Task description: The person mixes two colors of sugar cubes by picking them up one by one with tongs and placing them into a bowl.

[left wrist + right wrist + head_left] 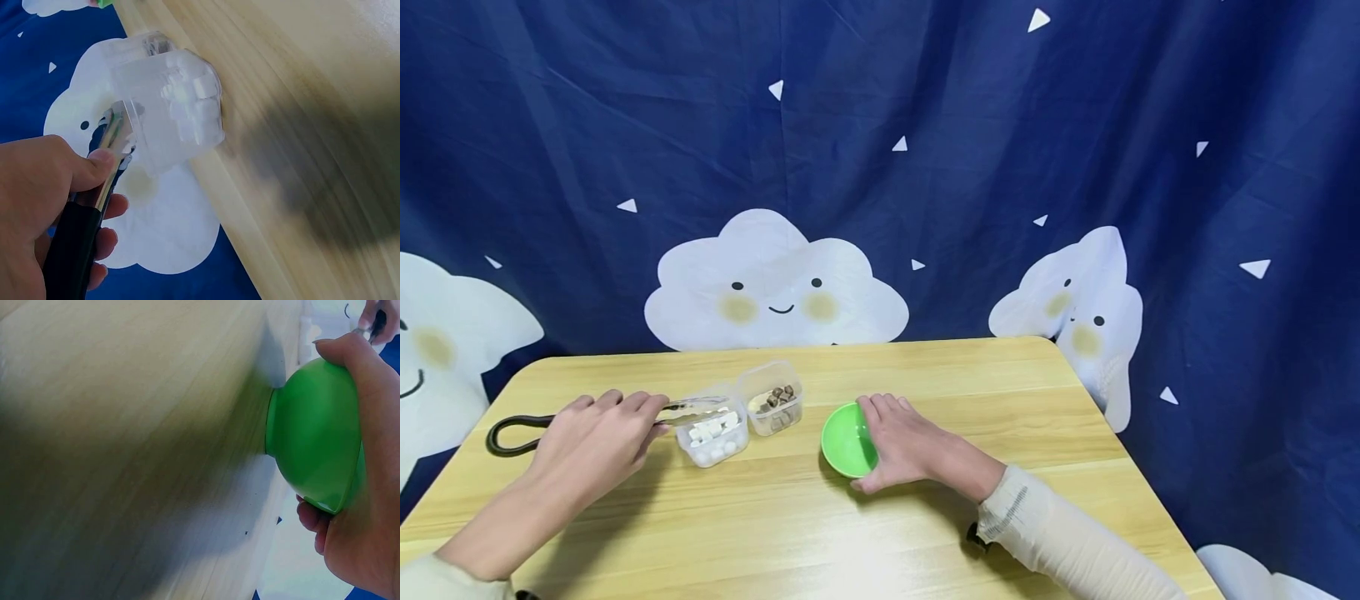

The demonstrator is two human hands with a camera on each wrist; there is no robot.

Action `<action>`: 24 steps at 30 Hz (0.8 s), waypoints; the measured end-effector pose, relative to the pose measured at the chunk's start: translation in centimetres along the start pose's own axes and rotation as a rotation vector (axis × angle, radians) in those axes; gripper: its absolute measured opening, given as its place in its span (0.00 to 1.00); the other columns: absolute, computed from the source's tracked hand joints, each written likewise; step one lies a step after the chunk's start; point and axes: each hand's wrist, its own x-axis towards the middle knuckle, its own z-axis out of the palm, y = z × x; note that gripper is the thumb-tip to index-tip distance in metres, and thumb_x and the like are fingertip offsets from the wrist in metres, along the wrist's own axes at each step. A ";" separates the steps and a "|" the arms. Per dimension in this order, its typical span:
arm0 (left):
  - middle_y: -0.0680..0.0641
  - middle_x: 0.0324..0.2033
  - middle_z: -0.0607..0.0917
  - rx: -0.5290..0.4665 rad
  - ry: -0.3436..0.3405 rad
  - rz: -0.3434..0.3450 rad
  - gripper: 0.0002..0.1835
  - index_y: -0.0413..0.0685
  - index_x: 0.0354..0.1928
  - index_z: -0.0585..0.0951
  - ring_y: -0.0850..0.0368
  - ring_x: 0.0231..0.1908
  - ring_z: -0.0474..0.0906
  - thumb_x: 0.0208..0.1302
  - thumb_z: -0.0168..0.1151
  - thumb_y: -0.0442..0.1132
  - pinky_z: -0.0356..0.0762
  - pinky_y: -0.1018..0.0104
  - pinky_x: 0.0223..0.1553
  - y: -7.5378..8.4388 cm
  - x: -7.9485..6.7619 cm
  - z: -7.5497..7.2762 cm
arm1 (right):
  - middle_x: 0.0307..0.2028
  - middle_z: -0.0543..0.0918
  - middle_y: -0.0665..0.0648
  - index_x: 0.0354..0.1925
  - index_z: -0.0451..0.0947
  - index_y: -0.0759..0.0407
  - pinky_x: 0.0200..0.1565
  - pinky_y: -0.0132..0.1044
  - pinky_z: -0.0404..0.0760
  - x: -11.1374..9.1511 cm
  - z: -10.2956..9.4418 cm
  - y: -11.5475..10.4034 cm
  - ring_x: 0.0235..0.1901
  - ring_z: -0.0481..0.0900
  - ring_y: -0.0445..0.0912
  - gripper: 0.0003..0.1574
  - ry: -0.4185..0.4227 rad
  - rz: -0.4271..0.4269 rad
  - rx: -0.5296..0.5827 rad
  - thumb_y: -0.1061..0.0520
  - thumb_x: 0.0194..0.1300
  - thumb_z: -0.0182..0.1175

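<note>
Tongs [84,225] are held to the left of the bowl [844,440], the left hand [597,433] closed round them with its thumb pressed along one arm, and their tips are at the tub [150,100] of white cubes [713,429]; contact with the cubes cannot be determined. The right hand [904,442] grips the upright bowl, thumb and fingers spread apart across opposite sides. A second tub [756,377], containing brown pieces [780,397], stands on the table [820,542] just left of the bowl.
</note>
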 end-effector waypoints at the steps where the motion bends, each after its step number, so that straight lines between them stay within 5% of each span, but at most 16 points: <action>1: 0.49 0.19 0.80 0.002 -0.002 0.000 0.39 0.42 0.31 0.77 0.48 0.17 0.71 0.83 0.19 0.59 0.61 0.57 0.16 0.0 0.0 0.1 | 0.63 0.75 0.60 0.77 0.53 0.63 0.59 0.40 0.77 0.0 0.0 0.0 0.59 0.74 0.48 0.80 0.001 -0.001 -0.002 0.15 0.44 0.65; 5: 0.48 0.18 0.80 0.003 -0.021 0.004 0.41 0.43 0.30 0.77 0.46 0.18 0.72 0.83 0.17 0.59 0.62 0.55 0.17 0.1 0.1 0.3 | 0.63 0.75 0.60 0.77 0.54 0.64 0.59 0.40 0.77 0.0 0.1 0.0 0.60 0.74 0.48 0.80 0.003 0.000 -0.006 0.15 0.44 0.65; 8: 0.48 0.19 0.80 -0.004 -0.050 0.012 0.29 0.43 0.29 0.77 0.45 0.19 0.73 0.81 0.39 0.55 0.64 0.53 0.18 0.1 0.2 0.4 | 0.63 0.75 0.61 0.77 0.53 0.64 0.60 0.40 0.77 0.0 0.2 0.0 0.60 0.74 0.49 0.81 0.001 0.002 -0.008 0.15 0.44 0.65; 13: 0.47 0.20 0.82 0.002 -0.103 0.014 0.12 0.43 0.29 0.77 0.44 0.20 0.74 0.53 0.68 0.44 0.66 0.52 0.20 0.4 0.4 0.3 | 0.63 0.75 0.60 0.77 0.53 0.63 0.60 0.40 0.77 0.0 0.2 0.0 0.60 0.74 0.48 0.81 0.001 0.000 -0.006 0.14 0.44 0.64; 19: 0.48 0.22 0.83 0.019 -0.174 0.020 0.11 0.43 0.29 0.79 0.46 0.21 0.75 0.49 0.73 0.38 0.68 0.53 0.21 0.8 0.9 0.1 | 0.63 0.75 0.60 0.77 0.53 0.63 0.59 0.40 0.77 0.0 0.3 0.1 0.59 0.74 0.48 0.80 0.006 -0.006 -0.002 0.15 0.44 0.65; 24: 0.48 0.19 0.81 0.034 -0.162 0.053 0.10 0.43 0.25 0.77 0.48 0.18 0.71 0.40 0.69 0.29 0.65 0.56 0.19 1.0 1.3 0.4 | 0.63 0.75 0.60 0.77 0.53 0.64 0.59 0.39 0.77 0.1 0.3 0.1 0.59 0.74 0.48 0.80 0.007 -0.006 -0.006 0.15 0.44 0.64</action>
